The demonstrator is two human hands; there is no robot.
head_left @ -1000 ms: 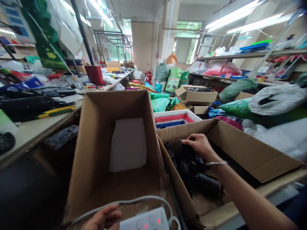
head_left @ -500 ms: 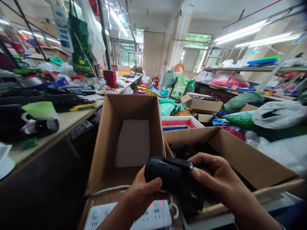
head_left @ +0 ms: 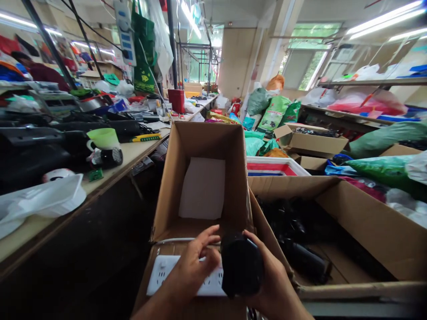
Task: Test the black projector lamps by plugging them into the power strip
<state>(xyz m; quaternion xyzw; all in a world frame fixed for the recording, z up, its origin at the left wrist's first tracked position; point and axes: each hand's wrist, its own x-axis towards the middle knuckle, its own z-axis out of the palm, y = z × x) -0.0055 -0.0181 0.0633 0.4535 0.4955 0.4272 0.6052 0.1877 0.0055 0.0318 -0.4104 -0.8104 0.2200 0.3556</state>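
My right hand (head_left: 271, 284) grips a black plastic device (head_left: 242, 264) and holds it upright over the near flap of the left carton. My left hand (head_left: 193, 269) rests beside it, fingers spread, touching both the device's left side and a white power strip (head_left: 160, 278) that lies on the flap. Directly ahead stands an open cardboard box (head_left: 203, 146) with a white sheet (head_left: 203, 189) against its inner wall. To the right, a second open cardboard box (head_left: 370, 226) holds several more black devices (head_left: 302, 255).
A long workbench (head_left: 131, 153) runs along the left, crowded with black gear, a green cup (head_left: 103, 138), a yellow cutter and a white plastic bag (head_left: 43, 202). Green sacks, cartons and a red-white-blue crate (head_left: 275, 165) fill the floor ahead. Shelves line the right wall.
My right hand lifted a black device out of the right box and brought it over the power strip. My left hand moved up to meet it. The view has shifted left.
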